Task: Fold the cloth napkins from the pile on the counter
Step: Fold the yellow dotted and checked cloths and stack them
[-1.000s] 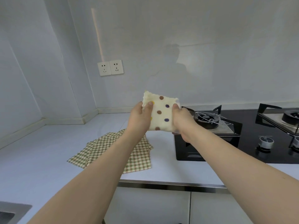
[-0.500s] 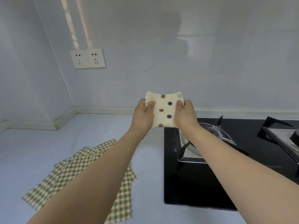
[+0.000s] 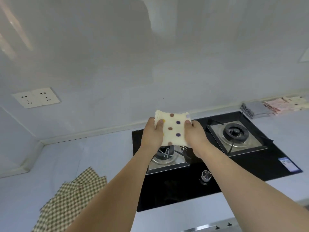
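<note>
Counter (image 3: 93,158): pale, L-shaped, running left to right under the wall; I see it carry everything listed below.

Hob (image 3: 250,166): black glass, two burners, set into the counter directly beneath my hands.

Checked napkins (image 3: 70,200): green-and-white pile, spread flat on the counter at lower left, partly hidden by my left forearm. I judge these still to be folded.

Folded stack (image 3: 274,107): grey and pale cloths in a row against the wall, far right, beyond the hob. I judge this to be where finished napkins go.

Dotted napkin (image 3: 172,129): cream with brown and purple spots, already folded to a small rectangle, held upright in the air above the left burner, long axis vertical, face toward me.

Left hand (image 3: 153,134): fingers curled behind the napkin's left edge, thumb pressed on its front.

Right hand (image 3: 194,134): same pinch on the right edge, thumb on front.

Governing relation: the folded stack lies up and to the right of both hands, well apart from them, across the hob; the right hand is the nearer. The checked pile lies down and left, nearer the left hand. I judge the next move to be a carry rightward to set the napkin down.
</note>
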Motion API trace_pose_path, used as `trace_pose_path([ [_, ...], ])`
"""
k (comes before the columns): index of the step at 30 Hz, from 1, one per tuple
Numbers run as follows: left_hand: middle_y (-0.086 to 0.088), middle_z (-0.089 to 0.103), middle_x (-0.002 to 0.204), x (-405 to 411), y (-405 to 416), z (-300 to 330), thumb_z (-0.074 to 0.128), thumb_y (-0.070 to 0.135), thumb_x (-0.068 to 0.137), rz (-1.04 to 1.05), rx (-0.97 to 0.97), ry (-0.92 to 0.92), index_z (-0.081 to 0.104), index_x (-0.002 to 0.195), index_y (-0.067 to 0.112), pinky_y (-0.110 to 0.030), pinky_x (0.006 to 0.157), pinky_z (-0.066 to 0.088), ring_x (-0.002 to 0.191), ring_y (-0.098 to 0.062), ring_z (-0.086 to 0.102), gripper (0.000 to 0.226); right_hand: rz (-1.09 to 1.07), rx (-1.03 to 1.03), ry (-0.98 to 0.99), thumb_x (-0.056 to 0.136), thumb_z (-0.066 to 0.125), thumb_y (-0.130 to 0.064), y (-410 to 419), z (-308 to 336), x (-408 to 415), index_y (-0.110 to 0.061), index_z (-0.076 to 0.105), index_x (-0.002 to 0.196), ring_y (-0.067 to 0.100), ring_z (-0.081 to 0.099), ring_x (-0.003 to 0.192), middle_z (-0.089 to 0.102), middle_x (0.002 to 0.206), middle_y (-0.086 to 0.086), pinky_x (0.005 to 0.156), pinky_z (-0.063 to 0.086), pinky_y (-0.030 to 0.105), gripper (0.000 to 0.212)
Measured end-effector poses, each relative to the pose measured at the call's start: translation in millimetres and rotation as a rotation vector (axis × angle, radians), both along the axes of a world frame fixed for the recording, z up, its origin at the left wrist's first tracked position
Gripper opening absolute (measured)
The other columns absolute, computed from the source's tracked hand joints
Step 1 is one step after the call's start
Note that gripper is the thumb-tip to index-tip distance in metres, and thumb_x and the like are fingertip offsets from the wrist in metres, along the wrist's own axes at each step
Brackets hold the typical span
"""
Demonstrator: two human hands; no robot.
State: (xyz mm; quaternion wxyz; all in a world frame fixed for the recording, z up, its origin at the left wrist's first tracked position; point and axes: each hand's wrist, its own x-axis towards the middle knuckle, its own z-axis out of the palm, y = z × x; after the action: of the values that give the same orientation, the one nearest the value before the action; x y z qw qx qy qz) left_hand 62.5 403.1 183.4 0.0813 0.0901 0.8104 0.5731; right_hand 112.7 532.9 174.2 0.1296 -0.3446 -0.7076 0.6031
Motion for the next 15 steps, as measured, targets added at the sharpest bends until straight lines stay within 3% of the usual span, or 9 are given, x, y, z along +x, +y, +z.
trace_pose_path([
  [3, -0.001, 0.062, 0.094, 17.4, 56.4, -0.4, 0.043, 0.033, 0.102, -0.036, 0.016, -0.059, 0.052, 0.107, 0.016, -0.035, 0.075, 0.052, 0.082, -0.017, 0.062, 0.02, -0.046, -0.024, -0.016, 0.103, 0.032, -0.036, 53.4, 1.0, 20.3, -0.011, 0.046, 0.126, 0.021, 0.059, 0.095, 0.059, 0.115, 0.007, 0.083, 0.051, 0.038, 0.037],
  [6, -0.011, 0.064, 0.099, 36.5, 120.4, -5.0, 0.042, 0.03, 0.1, -0.066, 0.048, -0.147, 0.055, 0.103, 0.016, -0.042, 0.082, 0.053, 0.09, -0.029, 0.064, 0.018, -0.05, 0.003, -0.05, 0.103, 0.032, -0.038, 117.8, -0.3, 45.3, -0.013, 0.047, 0.126, 0.024, 0.059, 0.098, 0.059, 0.115, 0.006, 0.086, 0.052, 0.041, 0.037],
  [8, -0.014, 0.059, 0.092, 47.7, 166.2, -7.0, 0.042, 0.025, 0.098, -0.085, 0.077, -0.222, 0.056, 0.097, 0.012, -0.035, 0.072, 0.049, 0.082, -0.028, 0.06, 0.018, -0.063, 0.039, -0.077, 0.101, 0.034, -0.04, 166.8, 0.1, 64.5, -0.014, 0.05, 0.123, 0.025, 0.062, 0.096, 0.062, 0.111, 0.006, 0.088, 0.053, 0.046, 0.038],
  [12, -0.009, 0.058, 0.088, 70.9, 252.9, -2.8, 0.044, 0.018, 0.096, -0.138, 0.081, -0.353, 0.053, 0.091, 0.012, -0.021, 0.049, 0.041, 0.072, -0.021, 0.058, 0.012, -0.066, 0.008, -0.084, 0.101, 0.037, -0.038, 261.5, 7.6, 99.4, -0.013, 0.054, 0.111, 0.02, 0.063, 0.084, 0.064, 0.101, 0.005, 0.065, 0.053, 0.033, 0.032],
  [15, -0.01, 0.061, 0.089, 82.7, 307.3, -0.8, 0.047, 0.018, 0.095, -0.198, 0.057, -0.35, 0.056, 0.094, 0.009, -0.024, 0.051, 0.041, 0.071, -0.022, 0.058, 0.013, -0.08, -0.215, -0.083, 0.102, 0.042, -0.035, 320.7, 17.0, 115.9, -0.012, 0.058, 0.107, 0.022, 0.066, 0.082, 0.068, 0.098, 0.005, 0.063, 0.053, 0.032, 0.028],
])
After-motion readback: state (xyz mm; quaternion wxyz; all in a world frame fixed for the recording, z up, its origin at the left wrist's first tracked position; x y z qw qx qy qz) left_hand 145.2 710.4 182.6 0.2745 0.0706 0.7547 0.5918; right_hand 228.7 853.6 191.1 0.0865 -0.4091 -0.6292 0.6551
